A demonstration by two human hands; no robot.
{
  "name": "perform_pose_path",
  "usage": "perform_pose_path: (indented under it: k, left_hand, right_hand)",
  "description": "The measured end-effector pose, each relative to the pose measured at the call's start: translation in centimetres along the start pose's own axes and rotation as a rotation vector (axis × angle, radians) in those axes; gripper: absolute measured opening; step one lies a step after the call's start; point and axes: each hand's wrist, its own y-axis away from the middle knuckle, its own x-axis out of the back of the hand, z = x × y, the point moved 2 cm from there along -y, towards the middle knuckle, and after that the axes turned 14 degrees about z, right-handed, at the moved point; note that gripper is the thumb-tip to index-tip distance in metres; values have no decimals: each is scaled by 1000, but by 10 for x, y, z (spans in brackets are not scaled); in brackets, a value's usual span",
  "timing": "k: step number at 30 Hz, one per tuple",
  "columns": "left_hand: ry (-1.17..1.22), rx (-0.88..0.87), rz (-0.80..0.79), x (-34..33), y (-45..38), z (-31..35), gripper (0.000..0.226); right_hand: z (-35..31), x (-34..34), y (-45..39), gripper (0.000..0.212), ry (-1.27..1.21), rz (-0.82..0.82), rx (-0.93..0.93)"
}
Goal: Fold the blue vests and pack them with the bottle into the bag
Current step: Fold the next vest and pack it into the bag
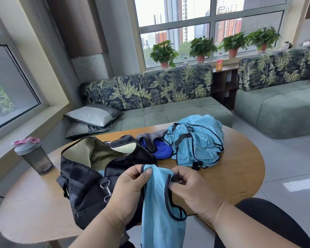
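Vests heap (197, 140) waits on the table (34, 203), beside the open bag (89, 176). Bottle (32, 154) stands left, clear. Left hand (131, 185) and right hand (191, 187) pinch one vest (159, 212) by its shoulders, hanging it straight for folding.

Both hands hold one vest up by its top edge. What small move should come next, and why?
Probably bring the two pinched corners together to fold the vest in half. The left hand and right hand each pinch its top edge, it hangs unfolded, and the bag already stands open on the table.
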Motion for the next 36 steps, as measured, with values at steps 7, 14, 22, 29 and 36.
perform_pose_path:
  k: [7, 14, 22, 29, 36]
  left_hand:
    - [-7, 20, 31, -5, 4, 1, 11]
    - [-69, -11, 47, -5, 7, 2, 8]
    - [-199, -235, 108, 3, 3, 3, 9]
    - [-242, -357, 110, 0, 3, 0, 7]
    - [-65, 66, -52, 9, -8, -11, 71]
  right_hand:
    - [1, -10, 1, 30, -122, 13, -48]
    - [0, -12, 2, 28, -34, 158, 22]
    - [-6, -4, 5, 34, 141, 370, 243]
    - [-5, 3, 4, 34, 386, 553, 662]
    - [-4, -1, 4, 41, 316, 443, 658]
